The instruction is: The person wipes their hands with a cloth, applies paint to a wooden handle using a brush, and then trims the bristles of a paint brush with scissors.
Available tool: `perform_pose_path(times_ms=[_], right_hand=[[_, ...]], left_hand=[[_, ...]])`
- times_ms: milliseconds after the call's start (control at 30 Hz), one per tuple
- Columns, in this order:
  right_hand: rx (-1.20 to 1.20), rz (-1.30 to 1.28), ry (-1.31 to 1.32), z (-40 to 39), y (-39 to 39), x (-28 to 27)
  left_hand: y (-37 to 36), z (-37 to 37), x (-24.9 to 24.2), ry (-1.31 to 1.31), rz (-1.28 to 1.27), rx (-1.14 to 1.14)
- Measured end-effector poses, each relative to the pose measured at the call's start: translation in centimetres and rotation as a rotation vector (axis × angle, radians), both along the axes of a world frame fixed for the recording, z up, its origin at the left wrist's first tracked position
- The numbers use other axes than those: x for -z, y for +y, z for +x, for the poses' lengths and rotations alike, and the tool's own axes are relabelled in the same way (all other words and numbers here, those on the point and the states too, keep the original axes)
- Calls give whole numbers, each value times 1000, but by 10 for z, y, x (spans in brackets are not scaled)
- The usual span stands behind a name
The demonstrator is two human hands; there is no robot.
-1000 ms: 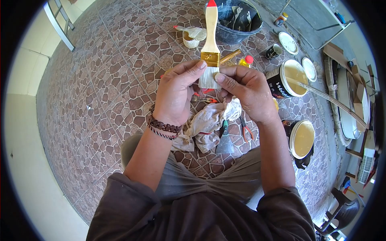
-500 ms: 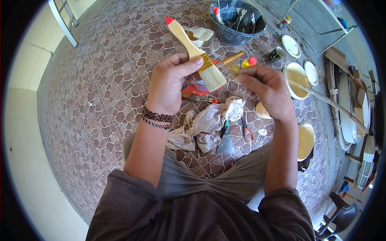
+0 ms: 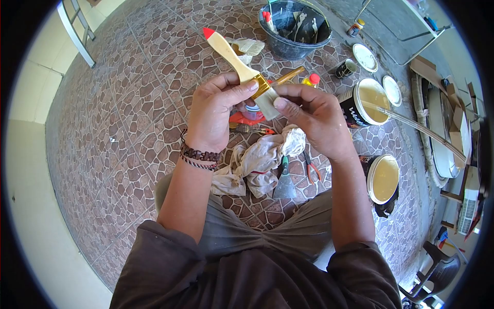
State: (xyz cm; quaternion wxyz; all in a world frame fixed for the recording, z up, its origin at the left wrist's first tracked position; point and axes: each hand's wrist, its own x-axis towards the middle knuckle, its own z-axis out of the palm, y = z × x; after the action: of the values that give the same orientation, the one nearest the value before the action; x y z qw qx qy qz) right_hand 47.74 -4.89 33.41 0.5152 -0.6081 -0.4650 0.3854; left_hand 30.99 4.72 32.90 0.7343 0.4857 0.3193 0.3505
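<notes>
A paintbrush (image 3: 230,55) with a pale wooden handle, red tip and gold ferrule is tilted in front of me. My left hand (image 3: 215,105) grips it near the ferrule, the thumb on top. The thumb and fingers of my right hand (image 3: 316,116) pinch the side of its pale bristles. Behind the brush shows another brown handle (image 3: 289,76). Below the hands, a crumpled, stained cloth (image 3: 260,157) lies on the tiled floor, with a scraper (image 3: 285,183) and red-handled pliers (image 3: 312,167) beside it.
A black tub (image 3: 294,44) with tools stands ahead. To the right are an open paint bucket (image 3: 374,100) with a stick across it, a second bucket (image 3: 383,179), white lids (image 3: 365,57) and a dark cup (image 3: 346,68). A metal ladder (image 3: 77,36) stands at upper left.
My right hand has moved left onto the bristles, where before it was apart from them. The view has shifted slightly, and more of the buckets' sides shows.
</notes>
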Motion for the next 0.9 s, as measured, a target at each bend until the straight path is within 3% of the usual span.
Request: perform_pose_path(times_ms=[100, 233, 367, 467, 567, 900], right_hand=[[-20, -103, 26, 9, -3, -6], [168, -33, -80, 26, -2, -8], [219, -71, 123, 13, -2, -14], [200, -111, 481, 4, 0, -20], [142, -117, 627, 4, 1, -20], [226, -42, 657, 6, 3, -17]], left_hand=[[-2, 0, -3, -4, 54, -19], [-2, -6, -5, -113, 169, -58], [-10, -3, -4, -2, 412, -87], [-13, 7, -2, -67, 833, -193], [-18, 7, 1, -11, 970, -189], [-25, 14, 4, 107, 1278, -265]])
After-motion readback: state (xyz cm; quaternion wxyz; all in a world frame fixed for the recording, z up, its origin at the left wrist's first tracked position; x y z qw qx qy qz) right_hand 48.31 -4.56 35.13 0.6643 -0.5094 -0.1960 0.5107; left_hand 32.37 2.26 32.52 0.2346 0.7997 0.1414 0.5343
